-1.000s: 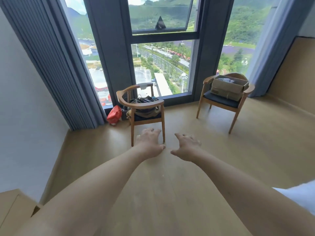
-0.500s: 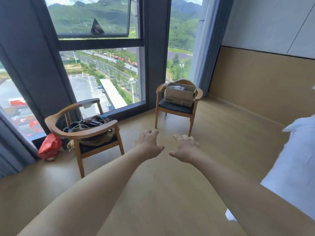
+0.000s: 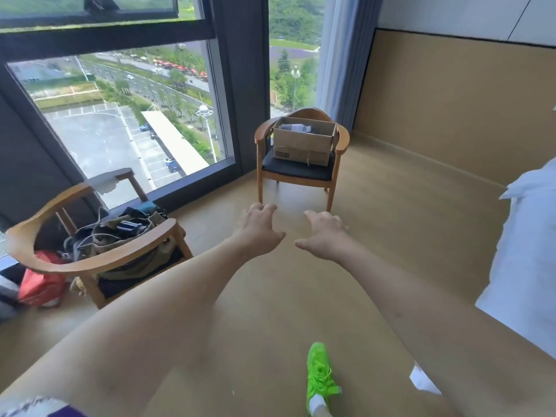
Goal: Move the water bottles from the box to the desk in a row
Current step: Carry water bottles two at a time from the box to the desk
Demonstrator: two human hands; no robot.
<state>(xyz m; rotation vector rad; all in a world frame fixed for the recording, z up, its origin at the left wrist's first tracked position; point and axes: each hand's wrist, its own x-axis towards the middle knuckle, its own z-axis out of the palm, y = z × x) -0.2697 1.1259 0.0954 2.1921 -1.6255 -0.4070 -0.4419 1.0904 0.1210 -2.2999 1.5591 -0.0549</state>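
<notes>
Both arms are reaching forward across the middle of the frame, and neither grip is holding anything. The left hand (image 3: 260, 233) is hanging with its fingers loosely curled and spread, and the right hand (image 3: 326, 236) is doing the same just beside it, a narrow gap showing between the two thumbs.

The cardboard box (image 3: 304, 141) is sitting on the dark seat of a wooden chair (image 3: 301, 173) in the upper centre of the frame, well beyond the hands. Through its open top a clear water bottle (image 3: 293, 127) is showing, lying near the far left corner; how many more are lying inside cannot be told from here. The desk is not appearing anywhere in the frame.

The step in hand looks like the approach to the box. To do it well, the person should be closing in until the box top is lying directly below the hands, then reaching down from above rather than over the chair's curved armrests, which are flanking the box on both sides. Taking one bottle per hand around the body should be keeping the load steady.

A second chair (image 3: 99, 251), piled with bags and cables, is standing at lower left, and a green shoe (image 3: 320, 377) is stepping forward at the bottom of the frame; white bedding (image 3: 526, 251) is filling the right edge.
</notes>
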